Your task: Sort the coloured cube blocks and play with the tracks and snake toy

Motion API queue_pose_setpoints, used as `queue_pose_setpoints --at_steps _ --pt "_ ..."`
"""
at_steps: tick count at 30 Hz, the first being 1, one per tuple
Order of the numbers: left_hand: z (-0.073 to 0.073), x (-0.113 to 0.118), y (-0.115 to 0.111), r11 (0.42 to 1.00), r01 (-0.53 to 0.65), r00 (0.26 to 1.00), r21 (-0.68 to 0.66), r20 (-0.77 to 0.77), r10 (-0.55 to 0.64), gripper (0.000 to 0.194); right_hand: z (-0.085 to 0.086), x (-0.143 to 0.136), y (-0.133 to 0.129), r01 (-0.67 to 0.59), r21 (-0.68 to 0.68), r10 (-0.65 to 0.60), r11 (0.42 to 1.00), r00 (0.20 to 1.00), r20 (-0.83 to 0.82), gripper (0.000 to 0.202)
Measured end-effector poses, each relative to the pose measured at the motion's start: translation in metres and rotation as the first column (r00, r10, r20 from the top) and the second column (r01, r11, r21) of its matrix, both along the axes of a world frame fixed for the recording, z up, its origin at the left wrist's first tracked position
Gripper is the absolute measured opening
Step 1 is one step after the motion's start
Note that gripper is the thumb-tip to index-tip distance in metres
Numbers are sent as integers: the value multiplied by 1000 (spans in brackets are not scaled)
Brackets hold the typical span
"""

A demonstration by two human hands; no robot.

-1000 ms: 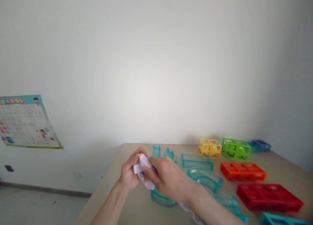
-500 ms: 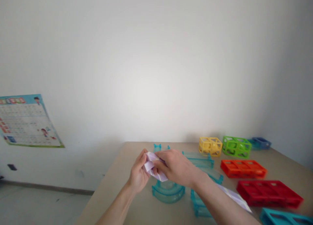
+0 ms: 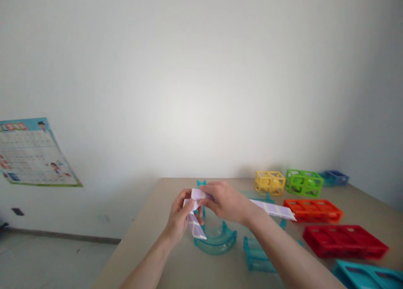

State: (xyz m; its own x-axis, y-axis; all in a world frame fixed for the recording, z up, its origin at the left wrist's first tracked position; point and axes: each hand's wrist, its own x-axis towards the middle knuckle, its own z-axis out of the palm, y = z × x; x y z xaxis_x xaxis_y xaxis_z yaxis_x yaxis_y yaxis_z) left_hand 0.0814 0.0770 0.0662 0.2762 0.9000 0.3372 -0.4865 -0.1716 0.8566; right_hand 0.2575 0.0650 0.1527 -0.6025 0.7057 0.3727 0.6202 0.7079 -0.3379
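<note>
A folded strip of pale purple segments (image 3: 197, 229) is between my hands above the table. My left hand (image 3: 179, 215) pinches it at the left, with one stretch hanging below the fingers. From the right, my right hand (image 3: 225, 203) grips the upper part of the strip between thumb and fingers. A long purple stretch (image 3: 273, 209) sticks out to the right beyond my right wrist; its link to the part in my fingers is hidden. Beneath the hands lies a curved clear teal track piece (image 3: 216, 243).
More clear teal pieces (image 3: 260, 255) lie under my right forearm. Along the right of the table (image 3: 135, 247) are yellow (image 3: 270, 183), green (image 3: 304, 183), orange (image 3: 312, 210), red (image 3: 345, 241) and blue (image 3: 371, 276) frames. A poster (image 3: 34, 154) hangs at left.
The strip has unfolded somewhat: one stretch now hangs lower at my left hand. The long purple stretch at right has swung up and left. My right hand has risen slightly.
</note>
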Motion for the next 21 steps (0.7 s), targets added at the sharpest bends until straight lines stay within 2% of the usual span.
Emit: queue_pose_setpoints --at_steps 3,7,12,16,21 --pt "1 2 -2 997 -73 997 17 -28 73 27 2 1 -1 1 0 -1 1000 1000 -10 11" --pt "2 2 -1 996 -87 995 7 -40 87 31 3 2 -1 58 11 -58 998 998 -28 14" --pt "-2 -3 4 984 -115 980 134 -147 135 28 -3 1 0 37 87 -43 996 997 68 11" --pt "-7 -6 4 977 -103 969 189 -202 141 29 -3 2 2 -26 89 16 996 994 111 12" --pt "-4 -10 4 968 -40 972 249 -217 96 32 4 5 -1 -139 -26 141 990 984 107 11"
